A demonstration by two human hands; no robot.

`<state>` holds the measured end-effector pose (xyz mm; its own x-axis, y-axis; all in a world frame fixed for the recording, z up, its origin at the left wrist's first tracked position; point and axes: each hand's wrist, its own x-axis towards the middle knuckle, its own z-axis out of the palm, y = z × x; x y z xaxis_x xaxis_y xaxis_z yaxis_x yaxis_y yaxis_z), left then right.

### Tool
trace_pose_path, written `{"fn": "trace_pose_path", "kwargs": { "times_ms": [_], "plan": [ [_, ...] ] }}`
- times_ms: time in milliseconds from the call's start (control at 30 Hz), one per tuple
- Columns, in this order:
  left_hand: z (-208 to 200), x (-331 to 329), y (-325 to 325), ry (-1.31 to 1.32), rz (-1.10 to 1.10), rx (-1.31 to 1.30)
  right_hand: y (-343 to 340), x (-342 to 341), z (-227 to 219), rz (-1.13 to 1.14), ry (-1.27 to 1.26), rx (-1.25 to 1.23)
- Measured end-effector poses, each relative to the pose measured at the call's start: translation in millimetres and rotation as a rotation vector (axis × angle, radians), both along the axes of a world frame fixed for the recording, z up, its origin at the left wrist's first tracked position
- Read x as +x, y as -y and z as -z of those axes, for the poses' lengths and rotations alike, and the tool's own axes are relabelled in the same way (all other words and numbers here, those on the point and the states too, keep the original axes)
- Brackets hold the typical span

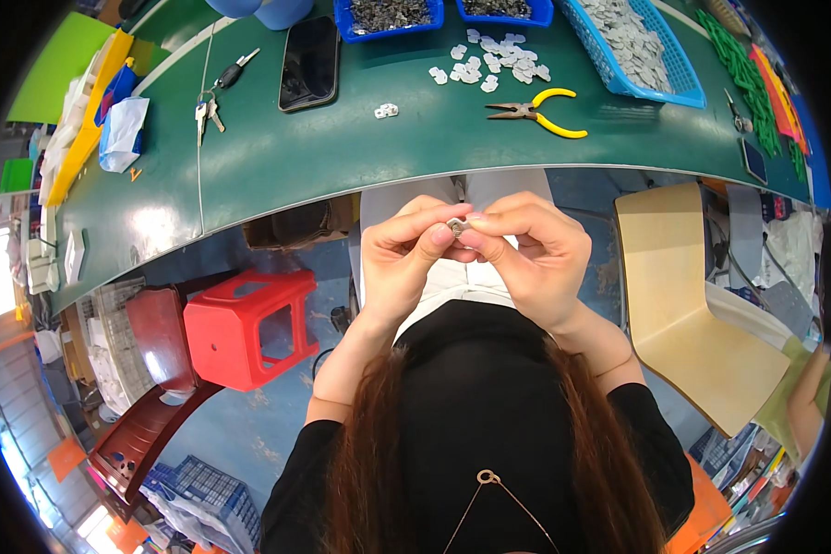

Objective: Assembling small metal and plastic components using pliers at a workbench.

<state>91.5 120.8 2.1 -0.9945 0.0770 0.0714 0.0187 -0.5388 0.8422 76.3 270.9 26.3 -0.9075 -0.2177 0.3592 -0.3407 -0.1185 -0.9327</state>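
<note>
Over my lap, just off the table's near edge, my left hand (408, 242) and my right hand (531, 242) meet fingertip to fingertip. Between them they pinch a small white plastic piece (457, 226) with a metallic-looking part; my fingers cover much of it. On the green table (360, 152) beyond lie a couple of similar white pieces (386, 110) close together. Pliers with yellow handles (526, 113) rest to the right of these. Farther back spreads a loose pile of white plastic pieces (512, 60).
Along the back stand a blue basket of white pieces (683, 88) and blue trays (349, 28) of small metal parts. A phone (309, 65) and keys (209, 111) lie at the left. A red stool (240, 337) and a wooden chair (688, 305) flank me.
</note>
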Motion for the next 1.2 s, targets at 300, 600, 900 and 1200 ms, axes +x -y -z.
{"fn": "trace_pose_path", "kwargs": {
  "times_ms": [300, 600, 900, 1200],
  "plan": [
    [-0.5, 1.8, 2.9, -0.026, -0.009, -0.063, 0.3, -0.4, 2.2, 0.011, -0.029, 0.002],
    [-2.2, 2.1, 2.1, -0.011, -0.038, -0.086, 1.4, 0.9, 3.6, 0.026, -0.027, -0.002],
    [-2.4, 3.3, -0.1, 0.023, -0.061, -0.081, 3.4, 1.5, 3.7, 0.034, -0.012, -0.029],
    [-2.3, -1.7, -4.4, 0.074, -0.095, -0.077, 4.6, -3.6, 2.5, 0.032, 0.082, -0.079]
  ]
}}
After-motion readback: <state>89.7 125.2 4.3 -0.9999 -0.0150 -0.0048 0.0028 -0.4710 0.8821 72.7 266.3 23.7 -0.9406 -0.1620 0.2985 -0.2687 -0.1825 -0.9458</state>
